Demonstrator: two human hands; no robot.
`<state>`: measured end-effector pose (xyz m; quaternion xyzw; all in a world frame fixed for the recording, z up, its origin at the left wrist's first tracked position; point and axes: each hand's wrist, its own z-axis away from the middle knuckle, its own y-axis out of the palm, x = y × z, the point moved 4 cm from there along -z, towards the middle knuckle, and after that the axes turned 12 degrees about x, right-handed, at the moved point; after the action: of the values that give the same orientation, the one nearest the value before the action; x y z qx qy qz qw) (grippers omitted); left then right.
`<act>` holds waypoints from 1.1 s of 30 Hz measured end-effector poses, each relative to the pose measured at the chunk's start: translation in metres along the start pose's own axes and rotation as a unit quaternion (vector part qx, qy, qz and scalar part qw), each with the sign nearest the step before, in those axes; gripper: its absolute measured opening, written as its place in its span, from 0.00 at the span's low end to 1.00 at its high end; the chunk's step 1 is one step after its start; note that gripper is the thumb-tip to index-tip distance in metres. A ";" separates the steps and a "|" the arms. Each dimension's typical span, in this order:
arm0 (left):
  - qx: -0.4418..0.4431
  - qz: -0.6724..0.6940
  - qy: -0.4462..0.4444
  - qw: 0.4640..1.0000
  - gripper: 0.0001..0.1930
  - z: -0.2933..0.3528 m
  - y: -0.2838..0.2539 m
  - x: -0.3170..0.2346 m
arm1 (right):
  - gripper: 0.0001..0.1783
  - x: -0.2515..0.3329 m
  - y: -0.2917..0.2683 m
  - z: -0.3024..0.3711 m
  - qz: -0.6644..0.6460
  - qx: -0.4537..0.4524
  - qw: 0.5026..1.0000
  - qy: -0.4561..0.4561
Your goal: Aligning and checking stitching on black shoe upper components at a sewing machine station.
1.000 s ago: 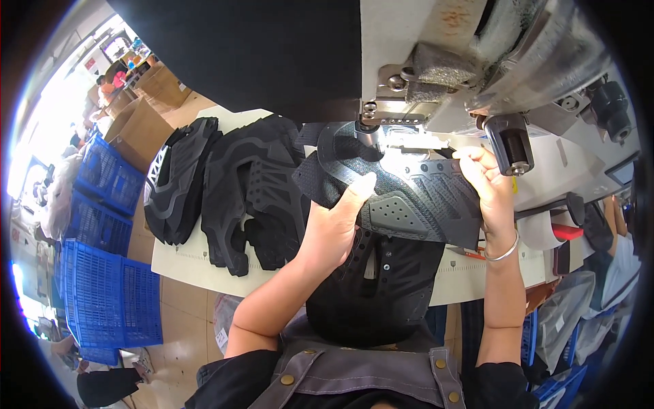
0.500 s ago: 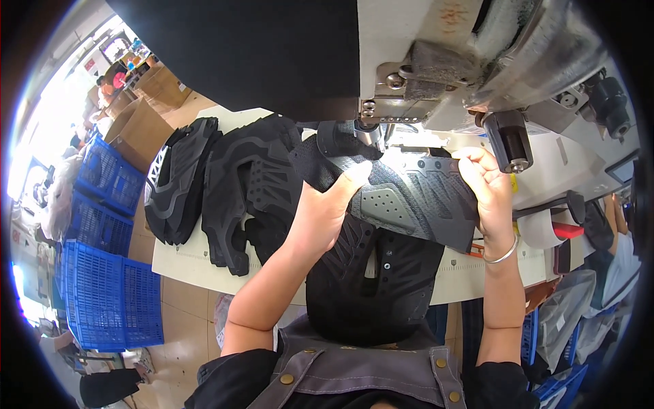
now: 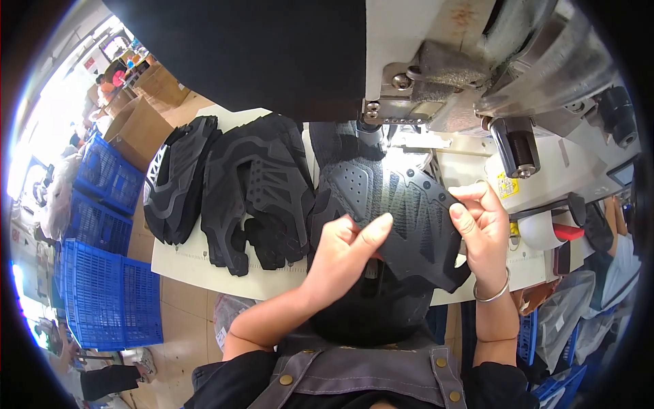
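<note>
A flat black shoe upper piece (image 3: 402, 211) with perforations lies under the head of a white sewing machine (image 3: 477, 88). My left hand (image 3: 344, 255) presses on its near left part with the forefinger stretched out over it. My right hand (image 3: 480, 228) pinches the piece's right edge; a thin bangle sits on that wrist. A dark bundle of fabric (image 3: 371, 310) hangs below the piece in my lap.
Two stacks of black shoe uppers (image 3: 262, 191) (image 3: 178, 178) lie to the left on the white table (image 3: 204, 269). Blue plastic crates (image 3: 102, 273) stand on the floor at left, cardboard boxes (image 3: 139, 126) behind them. A white tape roll (image 3: 541, 232) sits at right.
The upper piece has been turned and shifted toward me under the machine. My left hand slid down and right onto it; my right hand dropped lower along its right edge.
</note>
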<state>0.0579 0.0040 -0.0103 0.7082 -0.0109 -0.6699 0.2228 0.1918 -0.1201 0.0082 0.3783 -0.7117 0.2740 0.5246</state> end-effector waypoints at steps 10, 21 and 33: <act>-0.017 -0.011 0.034 0.999 0.12 0.011 -0.010 0.005 | 0.15 -0.004 -0.031 -0.014 0.441 -0.162 0.857 -0.214; -0.024 0.014 0.025 0.999 0.10 0.010 -0.009 0.004 | 0.25 -0.022 -0.061 -0.028 -0.195 0.088 0.971 0.109; 0.003 -0.062 0.020 0.998 0.08 0.008 -0.024 -0.013 | 0.13 -0.009 -0.042 -0.001 -0.093 0.024 0.992 0.085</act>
<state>0.0418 0.0269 -0.0057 0.7215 0.0351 -0.6681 0.1787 0.2288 -0.1405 0.0001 0.4307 -0.6192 0.2721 0.5975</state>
